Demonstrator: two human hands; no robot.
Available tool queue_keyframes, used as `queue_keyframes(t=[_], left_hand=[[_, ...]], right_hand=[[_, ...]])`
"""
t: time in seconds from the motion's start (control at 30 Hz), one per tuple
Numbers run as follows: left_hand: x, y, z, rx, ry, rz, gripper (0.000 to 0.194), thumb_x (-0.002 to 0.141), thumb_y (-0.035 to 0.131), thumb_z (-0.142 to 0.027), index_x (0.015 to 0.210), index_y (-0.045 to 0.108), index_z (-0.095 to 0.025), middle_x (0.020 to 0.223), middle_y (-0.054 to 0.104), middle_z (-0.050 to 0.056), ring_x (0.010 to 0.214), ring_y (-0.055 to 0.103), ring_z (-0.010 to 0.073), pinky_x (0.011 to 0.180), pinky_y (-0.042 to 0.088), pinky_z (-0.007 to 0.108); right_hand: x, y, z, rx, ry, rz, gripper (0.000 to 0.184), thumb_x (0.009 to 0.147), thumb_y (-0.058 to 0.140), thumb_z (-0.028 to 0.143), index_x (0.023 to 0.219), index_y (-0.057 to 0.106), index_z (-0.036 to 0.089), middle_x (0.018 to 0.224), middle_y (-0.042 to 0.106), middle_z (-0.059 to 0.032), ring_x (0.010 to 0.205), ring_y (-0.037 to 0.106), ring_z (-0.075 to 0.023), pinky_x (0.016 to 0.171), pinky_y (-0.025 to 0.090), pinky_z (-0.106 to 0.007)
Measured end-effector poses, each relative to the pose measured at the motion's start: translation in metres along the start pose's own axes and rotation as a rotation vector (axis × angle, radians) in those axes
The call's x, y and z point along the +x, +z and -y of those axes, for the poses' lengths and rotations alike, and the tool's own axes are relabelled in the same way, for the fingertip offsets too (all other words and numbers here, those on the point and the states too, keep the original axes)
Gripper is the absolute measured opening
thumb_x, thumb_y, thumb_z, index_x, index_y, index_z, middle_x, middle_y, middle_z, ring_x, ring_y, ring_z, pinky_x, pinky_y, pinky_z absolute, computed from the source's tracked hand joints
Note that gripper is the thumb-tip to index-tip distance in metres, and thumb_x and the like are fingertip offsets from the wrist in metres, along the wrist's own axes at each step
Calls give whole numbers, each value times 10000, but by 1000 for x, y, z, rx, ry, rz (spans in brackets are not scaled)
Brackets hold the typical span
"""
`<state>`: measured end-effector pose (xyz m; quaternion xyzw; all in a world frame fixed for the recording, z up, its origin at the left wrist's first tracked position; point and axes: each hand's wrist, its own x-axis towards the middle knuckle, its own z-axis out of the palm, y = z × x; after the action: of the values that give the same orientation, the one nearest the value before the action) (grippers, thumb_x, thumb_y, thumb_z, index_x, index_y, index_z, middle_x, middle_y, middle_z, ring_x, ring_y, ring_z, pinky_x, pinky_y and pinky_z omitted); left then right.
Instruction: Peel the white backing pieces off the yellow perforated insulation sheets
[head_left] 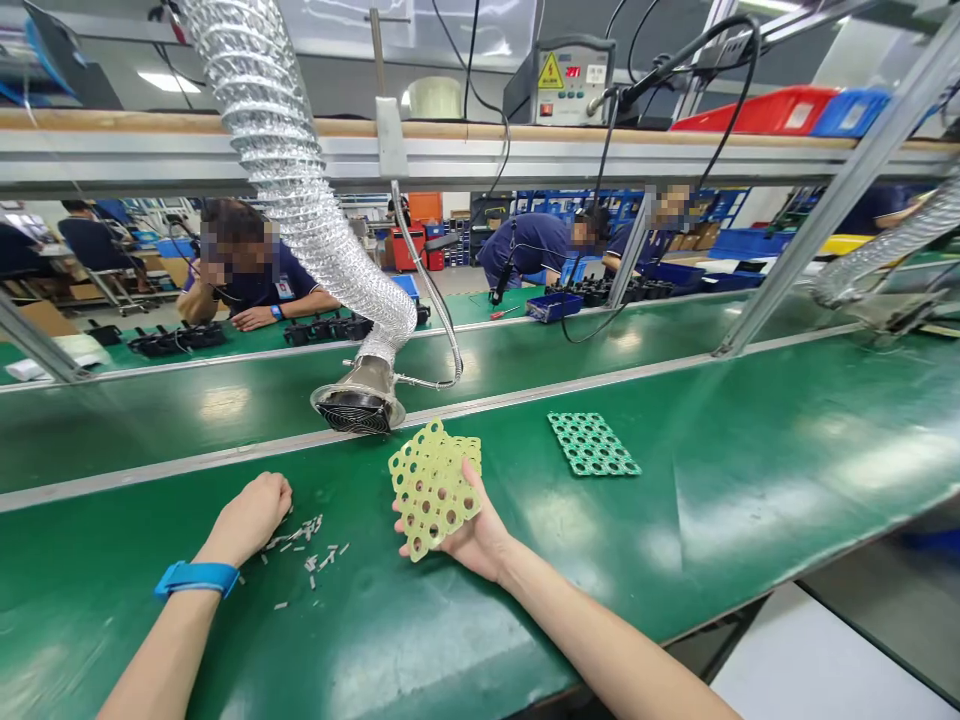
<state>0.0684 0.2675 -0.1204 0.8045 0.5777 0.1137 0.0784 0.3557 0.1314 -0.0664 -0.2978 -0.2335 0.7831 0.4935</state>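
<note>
My right hand (482,540) grips a pale yellow perforated plate (433,482), tilted up above the green work surface. Its thumb lies over the right edge and the fingers reach behind. The sheet seems doubled toward the upper right, but I cannot tell whether there are two plates. My left hand (251,515), with a blue wristband (197,578), rests closed on the surface, its fingers curled down and hiding whatever is in them. Beside it lie several small grey strip-like pieces (311,563). Farther right, a green perforated plate (594,444) lies flat.
A fume extraction nozzle (358,395) on a silver flexible duct (289,170) hangs just beyond my hands. A metal rail (480,403) runs along the bench. Co-workers sit across it near black parts (180,340). An overhead shelf carries a control box (574,82).
</note>
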Motion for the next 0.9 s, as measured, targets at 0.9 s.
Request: queue_keyframes(t=[0.9], left_hand=[[-36,-2,-130,-1462,-141,11,394,677,728,-528,768,669,-149,690,670,43,572,580,144,579,497,283]], right_hand=[[-7,9,-1,3,48,35,851,811,398,778,1313,521,102,1199,644,-201,945,656,-317,812,487,-500]])
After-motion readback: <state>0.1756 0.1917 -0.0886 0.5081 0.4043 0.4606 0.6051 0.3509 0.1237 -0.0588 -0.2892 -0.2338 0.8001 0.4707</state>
